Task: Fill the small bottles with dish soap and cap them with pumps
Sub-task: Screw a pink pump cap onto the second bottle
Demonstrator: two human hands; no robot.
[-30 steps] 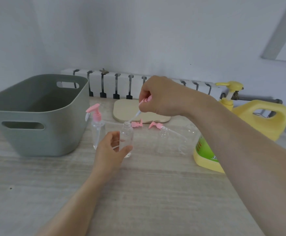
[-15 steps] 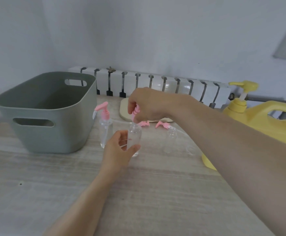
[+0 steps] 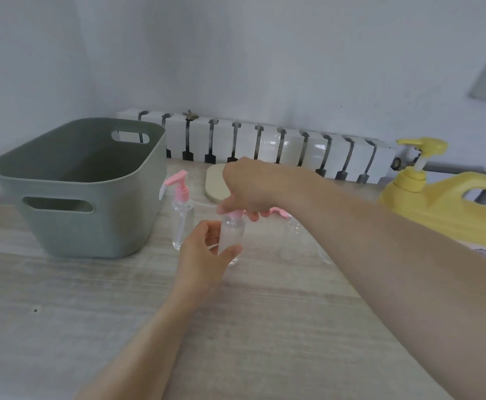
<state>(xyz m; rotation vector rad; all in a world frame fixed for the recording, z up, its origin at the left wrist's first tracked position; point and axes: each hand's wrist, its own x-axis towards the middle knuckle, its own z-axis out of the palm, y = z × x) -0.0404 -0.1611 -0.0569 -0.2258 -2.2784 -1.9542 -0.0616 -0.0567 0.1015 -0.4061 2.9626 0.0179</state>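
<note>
1 bottle (image 3: pixel 181 223) capped, 1 in left hand (image 3: pixel 207 252); right hand (image 3: pixel 250 189) grips pump (image 3: pixel 234 215).

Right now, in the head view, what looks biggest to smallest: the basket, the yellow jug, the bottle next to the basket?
Largest: basket
Then: yellow jug, partly cut off
Smallest: bottle beside it

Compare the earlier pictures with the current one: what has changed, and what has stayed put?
The right hand lowered the pump: its tube, at first only tipped into the neck of the bottle, slid fully in, and the pump head now sits at the neck. The left hand kept gripping the bottle. The capped bottle, bin and jug stayed put.
</note>
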